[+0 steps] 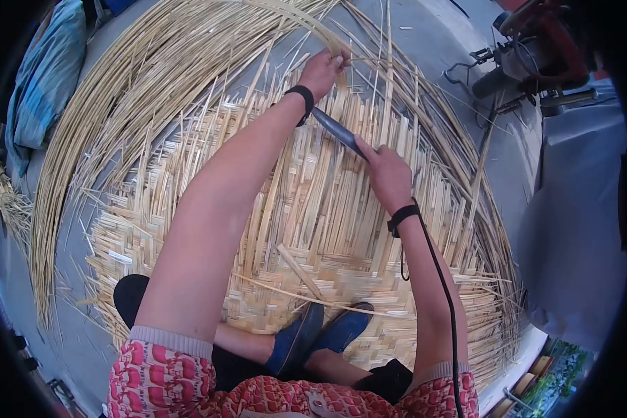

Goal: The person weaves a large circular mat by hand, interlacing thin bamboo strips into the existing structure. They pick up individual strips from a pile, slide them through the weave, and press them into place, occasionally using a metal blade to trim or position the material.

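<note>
My left hand point(322, 74) is closed on a flat, pale reed strip point(317, 28), which bends away from the fingers toward the top of the view. In my right hand point(389, 177) is a dark, slightly curved blade point(338, 132); its handle is hidden in the fist. The blade points up and left, passing close to my left wrist, and its tip is hidden there. Below both hands lies a partly woven reed mat point(334, 209), tightly plaited near my feet, with loose strip ends toward the far side. A short, pale stick point(299, 270) rests on the weave.
Long reeds point(146, 76) lie in a thick curved bundle at the left and top, with more along the right. My blue shoes point(296, 338) rest on the mat. A blue cloth bundle point(49, 83) is at left, a red and black machine point(536, 56) at upper right, and a grey cover point(571, 209) below it.
</note>
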The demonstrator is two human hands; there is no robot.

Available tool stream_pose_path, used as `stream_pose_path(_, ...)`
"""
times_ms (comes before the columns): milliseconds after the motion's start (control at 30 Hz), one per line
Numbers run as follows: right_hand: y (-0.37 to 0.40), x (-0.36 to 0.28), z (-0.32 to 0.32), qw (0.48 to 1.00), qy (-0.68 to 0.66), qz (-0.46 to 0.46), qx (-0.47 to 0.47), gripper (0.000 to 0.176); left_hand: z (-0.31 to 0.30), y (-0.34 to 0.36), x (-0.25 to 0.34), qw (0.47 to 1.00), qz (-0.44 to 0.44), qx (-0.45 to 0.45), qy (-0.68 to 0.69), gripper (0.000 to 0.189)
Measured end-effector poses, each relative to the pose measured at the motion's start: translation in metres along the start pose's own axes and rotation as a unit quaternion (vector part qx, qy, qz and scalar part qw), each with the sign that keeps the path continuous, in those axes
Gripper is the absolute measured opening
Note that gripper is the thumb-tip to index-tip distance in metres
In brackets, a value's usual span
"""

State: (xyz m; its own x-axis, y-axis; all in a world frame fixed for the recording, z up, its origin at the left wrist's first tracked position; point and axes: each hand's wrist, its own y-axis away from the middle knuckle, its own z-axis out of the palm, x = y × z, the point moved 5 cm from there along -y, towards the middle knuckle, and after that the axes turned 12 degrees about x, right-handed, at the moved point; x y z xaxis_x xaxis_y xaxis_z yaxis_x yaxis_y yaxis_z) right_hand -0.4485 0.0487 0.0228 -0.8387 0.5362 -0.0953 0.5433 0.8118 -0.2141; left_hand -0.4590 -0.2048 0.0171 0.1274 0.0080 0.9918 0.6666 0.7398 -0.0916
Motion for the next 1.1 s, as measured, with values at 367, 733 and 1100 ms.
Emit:
stream_pose_path(367,-0.07,0.036,0.061,0.991,-0.045,0.055,-0.117,0.041,-0.023,0.016,-0.036,0.997,-0.066,-0.029,0.012,0.018)
stream_pose_path(733,-0.049,0.041,-0.014,0.99,-0.073,0.109,-0.042,0.053,-0.275,0.084,0.199,0.96,0.243,0.109,0.092,0.02)
stream_pose_path(1100,0.229,-0.167,-0.135,0.911,-0.284,-0.08,-0.287,0.049,-0.124,0.328,0.252,0.744,0.512,-0.082,-0.42,0.034)
